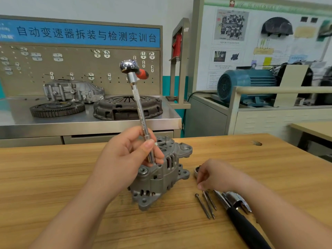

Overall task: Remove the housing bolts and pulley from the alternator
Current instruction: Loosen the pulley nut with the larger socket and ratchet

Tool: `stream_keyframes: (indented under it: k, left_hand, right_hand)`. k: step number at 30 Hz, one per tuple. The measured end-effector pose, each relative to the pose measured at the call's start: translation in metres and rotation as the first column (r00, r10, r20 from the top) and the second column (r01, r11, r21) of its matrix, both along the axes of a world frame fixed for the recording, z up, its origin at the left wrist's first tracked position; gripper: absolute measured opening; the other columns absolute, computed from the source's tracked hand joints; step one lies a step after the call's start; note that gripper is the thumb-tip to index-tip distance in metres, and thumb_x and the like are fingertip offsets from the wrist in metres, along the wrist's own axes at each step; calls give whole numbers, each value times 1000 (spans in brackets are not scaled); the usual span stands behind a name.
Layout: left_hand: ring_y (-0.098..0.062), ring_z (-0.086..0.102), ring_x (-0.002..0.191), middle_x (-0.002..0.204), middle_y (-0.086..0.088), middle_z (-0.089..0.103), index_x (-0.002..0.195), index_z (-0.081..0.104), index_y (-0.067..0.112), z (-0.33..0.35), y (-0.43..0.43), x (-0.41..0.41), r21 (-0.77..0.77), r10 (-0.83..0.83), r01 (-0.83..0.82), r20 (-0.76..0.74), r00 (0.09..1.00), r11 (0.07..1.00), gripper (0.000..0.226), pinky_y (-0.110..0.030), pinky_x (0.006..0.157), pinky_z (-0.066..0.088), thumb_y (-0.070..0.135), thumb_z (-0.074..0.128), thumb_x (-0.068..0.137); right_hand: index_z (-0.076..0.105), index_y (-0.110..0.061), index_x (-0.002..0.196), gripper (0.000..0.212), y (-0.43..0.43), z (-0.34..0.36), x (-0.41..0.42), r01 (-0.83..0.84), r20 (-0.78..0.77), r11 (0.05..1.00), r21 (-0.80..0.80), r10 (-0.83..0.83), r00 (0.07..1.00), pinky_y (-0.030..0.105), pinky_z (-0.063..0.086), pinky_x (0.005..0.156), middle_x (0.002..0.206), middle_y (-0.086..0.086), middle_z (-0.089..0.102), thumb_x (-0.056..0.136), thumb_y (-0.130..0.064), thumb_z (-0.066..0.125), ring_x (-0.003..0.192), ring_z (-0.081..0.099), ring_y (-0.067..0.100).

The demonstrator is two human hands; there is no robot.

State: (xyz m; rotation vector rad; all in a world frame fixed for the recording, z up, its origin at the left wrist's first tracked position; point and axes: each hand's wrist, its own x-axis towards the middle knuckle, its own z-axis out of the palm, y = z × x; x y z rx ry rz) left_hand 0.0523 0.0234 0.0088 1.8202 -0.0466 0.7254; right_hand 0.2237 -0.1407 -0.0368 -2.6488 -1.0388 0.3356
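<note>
The grey alternator stands on the wooden table in the middle of the head view. My left hand grips the lower shaft of a chrome ratchet extension, whose tip sits on the alternator's top. The ratchet head and its orange handle stick up above. Three long housing bolts lie side by side on the table to the right of the alternator. My right hand hovers over their upper ends, fingertips pinching the head of one bolt. A round silver part peeks out behind that hand.
A second tool with a black handle and chrome head lies right of the bolts. Behind the table stands a steel bench with a clutch plate, a flywheel and a gearbox housing. A blue motor sits at the back right.
</note>
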Motion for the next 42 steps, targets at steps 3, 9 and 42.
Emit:
stream_keyframes:
  k: [3,9,42]
  left_hand:
    - [-15,72,67,69,-4,73,88,60,13,0,-1,-3,32,-5,5,-5,1000,999,16,-19,57,53,5,48,95]
    - [-14,72,67,69,-4,73,89,60,13,0,-2,-5,59,-6,7,-10,1000,998,17,-20,60,55,3,47,96]
    - [2,40,45,47,16,46,74,54,29,-39,-91,20,226,-59,191,-488,871,955,34,-13,51,34,23,37,103]
  right_hand:
    - [64,-30,75,14,5,-9,4,-8,42,996,-87,12,999,21,45,72,86,-11,64,85,-26,72,84,57,7]
    - [73,-25,95,9,7,-24,13,25,48,995,-96,-21,999,21,45,75,91,-10,65,87,-27,70,87,58,8]
    - [56,-23,64,35,-82,26,8,-2,152,594,804,-202,968,20,32,42,47,-4,44,92,-42,47,44,39,7]
